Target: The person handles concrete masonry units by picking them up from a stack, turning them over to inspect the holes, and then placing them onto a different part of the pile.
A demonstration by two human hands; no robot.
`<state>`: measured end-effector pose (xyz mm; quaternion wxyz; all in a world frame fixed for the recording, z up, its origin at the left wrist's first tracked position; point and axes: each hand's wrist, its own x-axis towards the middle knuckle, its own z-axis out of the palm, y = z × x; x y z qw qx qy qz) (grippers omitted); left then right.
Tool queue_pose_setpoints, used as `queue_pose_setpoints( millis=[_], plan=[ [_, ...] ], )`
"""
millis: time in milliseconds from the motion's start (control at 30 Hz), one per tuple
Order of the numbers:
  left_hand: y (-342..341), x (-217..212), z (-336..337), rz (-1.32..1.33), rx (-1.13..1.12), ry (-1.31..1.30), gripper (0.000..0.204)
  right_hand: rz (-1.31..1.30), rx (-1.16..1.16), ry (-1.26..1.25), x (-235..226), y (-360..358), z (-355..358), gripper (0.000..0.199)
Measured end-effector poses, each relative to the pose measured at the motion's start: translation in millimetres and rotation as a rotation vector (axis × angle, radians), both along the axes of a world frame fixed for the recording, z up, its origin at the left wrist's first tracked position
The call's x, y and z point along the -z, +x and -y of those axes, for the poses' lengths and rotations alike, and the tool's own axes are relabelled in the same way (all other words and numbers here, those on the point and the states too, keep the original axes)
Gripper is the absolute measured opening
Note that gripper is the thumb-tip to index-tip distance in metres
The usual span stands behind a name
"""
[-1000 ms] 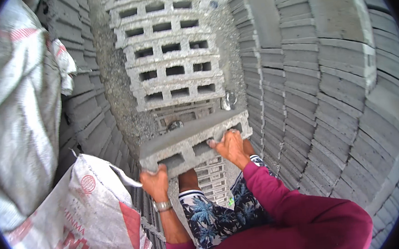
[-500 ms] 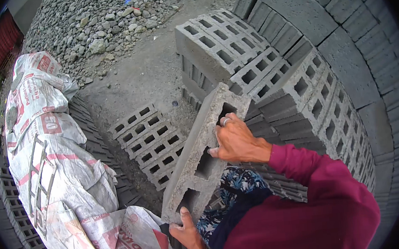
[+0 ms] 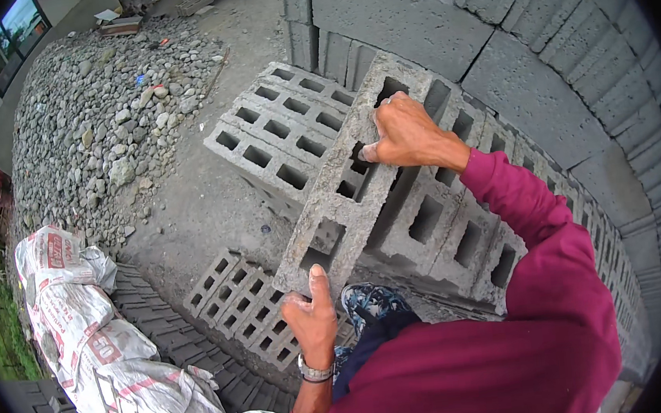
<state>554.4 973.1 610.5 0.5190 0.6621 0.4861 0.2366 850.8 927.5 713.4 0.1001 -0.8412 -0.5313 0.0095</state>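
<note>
A grey hollow concrete block (image 3: 341, 216) is held tilted in front of my body, its holed face toward me. My right hand (image 3: 412, 132) grips it near the upper end, with fingers hooked into the holes and the thumb at the middle hole. At the lower end my left hand (image 3: 313, 315) clasps it, thumb over the edge of the lowest hole; its other fingers are hidden behind the block. Just right of the held block is a stack of similar blocks (image 3: 448, 247), holes facing up. Another stack (image 3: 278, 124) stands beyond it.
Low on the ground at centre left sits a group of blocks (image 3: 233, 303). White cement sacks (image 3: 136, 365) cover a row of blocks on the left. A gravel heap (image 3: 103, 124) lies at far left, and a tall wall of stacked blocks (image 3: 523, 71) rises on the right.
My view has swung to the right. The held block has moved up and toward the right-hand stack, still in both hands, and the sacks now sit lower in the picture.
</note>
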Motion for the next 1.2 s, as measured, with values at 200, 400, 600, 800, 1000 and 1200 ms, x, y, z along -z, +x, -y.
queue_pose_setpoints(
  millis=[200, 400, 600, 800, 1000, 1200],
  plan=[
    [75.7, -6.8, 10.1, -0.048, 0.215, 0.007, 0.073, -0.058, 0.147, -0.033, 26.7, 82.0, 44.3, 0.050],
    [99.4, 17.7, 16.6, -0.103, 0.359, 0.148, 0.071, -0.204, 0.277, -0.147, 69.1, 118.9, 59.2, 0.058],
    [87.5, 18.0, -7.9, 0.123, 0.503, -0.165, 0.049, -0.008, 0.218, -0.330, 64.9, 117.6, 63.3, 0.065],
    [-62.6, 158.8, -16.8, 0.165, -0.014, -0.289, 0.043, 0.152, 0.232, 0.217, -23.3, -25.6, -1.3, 0.048],
    [-302.7, 384.6, 43.1, -0.442, -0.470, -0.394, 0.045, -0.550, -0.183, 0.105, 129.5, -242.9, -37.4, 0.025],
    [-425.1, 542.5, 68.1, -0.685, -0.536, -0.497, 0.061, -0.633, -0.130, -0.702, 511.4, -378.9, -12.0, 0.052]
  ],
)
